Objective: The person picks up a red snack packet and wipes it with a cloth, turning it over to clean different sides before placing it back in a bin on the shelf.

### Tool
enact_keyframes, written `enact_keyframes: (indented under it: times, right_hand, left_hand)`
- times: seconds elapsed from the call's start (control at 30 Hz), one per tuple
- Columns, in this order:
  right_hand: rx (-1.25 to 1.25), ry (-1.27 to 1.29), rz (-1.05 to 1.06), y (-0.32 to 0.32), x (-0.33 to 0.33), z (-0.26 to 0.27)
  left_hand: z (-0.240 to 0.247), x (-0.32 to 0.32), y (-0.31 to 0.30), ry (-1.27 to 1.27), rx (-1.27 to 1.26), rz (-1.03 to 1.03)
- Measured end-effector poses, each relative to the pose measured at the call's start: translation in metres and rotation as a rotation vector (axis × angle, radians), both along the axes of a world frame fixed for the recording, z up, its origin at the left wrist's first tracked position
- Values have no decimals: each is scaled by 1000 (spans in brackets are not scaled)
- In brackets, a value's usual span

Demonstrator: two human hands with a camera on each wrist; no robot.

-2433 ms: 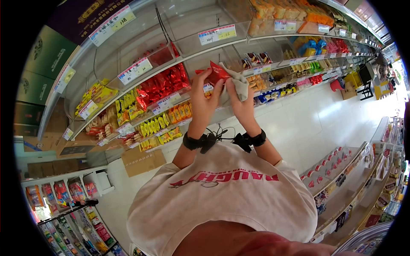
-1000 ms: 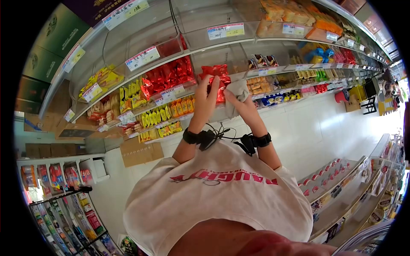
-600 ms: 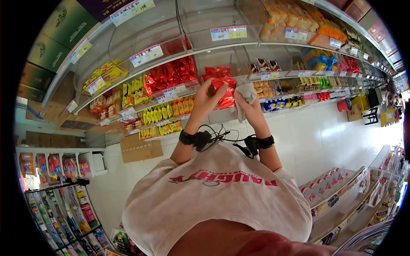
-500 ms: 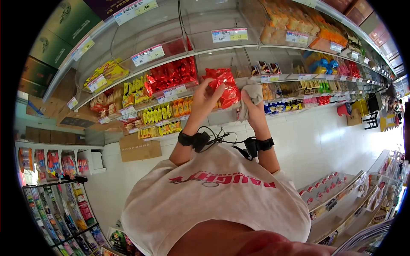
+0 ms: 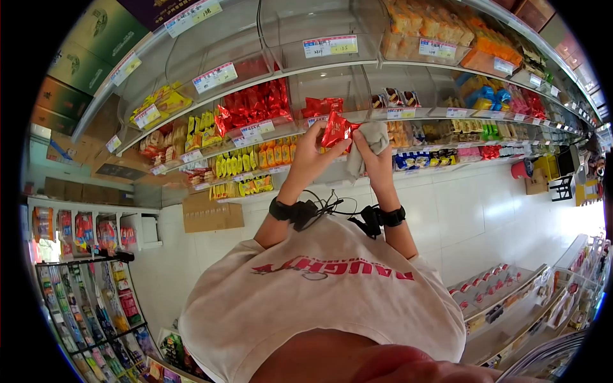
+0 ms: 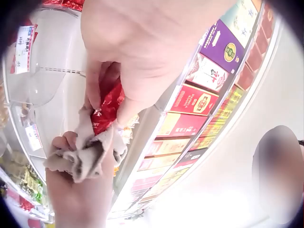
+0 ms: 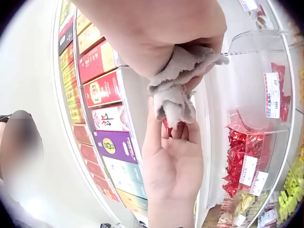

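Observation:
My left hand (image 5: 310, 158) pinches a shiny red foil snack packet (image 5: 338, 129) between thumb and fingers, in front of the shelf. In my right hand (image 5: 379, 171) is a crumpled grey cloth (image 5: 372, 140), brought up against the packet's right end. The left wrist view shows the packet (image 6: 108, 111) with its lower end wrapped by the cloth (image 6: 90, 159). From the right wrist, the cloth (image 7: 178, 80) hides most of the packet, and only a sliver of red shows above the left palm (image 7: 173, 173). Behind the hands, more red packets (image 5: 321, 106) lie in a clear shelf bin.
Clear bins with price tags (image 5: 330, 46) line the shelves, holding red packets (image 5: 252, 105), yellow packets (image 5: 233, 164) and bread-like snacks (image 5: 418, 25). A cardboard box (image 5: 212, 212) sits on the floor. Another shelf unit (image 5: 504, 306) stands at the right. Cables (image 5: 329, 203) run between the wrist cameras.
The red packet has turned in the left hand and now points up to the left. The cloth, held apart half a second ago, has moved left onto the packet's end.

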State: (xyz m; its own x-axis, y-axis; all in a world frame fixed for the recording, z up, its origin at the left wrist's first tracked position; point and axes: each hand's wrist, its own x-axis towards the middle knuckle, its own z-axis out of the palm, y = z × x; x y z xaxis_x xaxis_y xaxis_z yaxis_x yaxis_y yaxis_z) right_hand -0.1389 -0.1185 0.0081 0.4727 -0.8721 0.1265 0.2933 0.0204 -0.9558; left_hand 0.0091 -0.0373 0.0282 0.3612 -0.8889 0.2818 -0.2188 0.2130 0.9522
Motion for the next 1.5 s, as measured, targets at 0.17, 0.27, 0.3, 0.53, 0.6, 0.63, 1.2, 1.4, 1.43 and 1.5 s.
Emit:
enact_keyframes:
  times: [0.17,0.27,0.3,0.53,0.6,0.63,1.2,1.4,1.43,1.5]
  right_hand:
    - [67,-39,98,5,-10,-11]
    - [-14,9,108,4,-17,-19]
    - [-44,37,98,5,-17,-21]
    - [385,-160,2,-9,-26,-13]
    - [33,59,160,-3,-17,-3]
    - [-145,169,234,2,-12,4]
    - [1,125,67,58,72,30]
    - [-60,184,73,83,85,23]
    - [-37,172,65,86,88,21]
    - [8,147,45,91,92,18]
  left_hand:
    - [-5,-16,5,201,-37,68]
    - [-9,-18,7,219,-56,142]
    - [-7,-19,10,217,-60,159]
    - [3,-15,31,160,-59,106]
    - [9,-12,31,153,-57,87]
    - [13,-11,32,148,-58,74]
    - [16,55,101,293,-51,72]
    - [-2,65,113,214,-5,270]
    - [-5,68,117,166,-28,296]
    - [-12,73,123,69,-74,345]
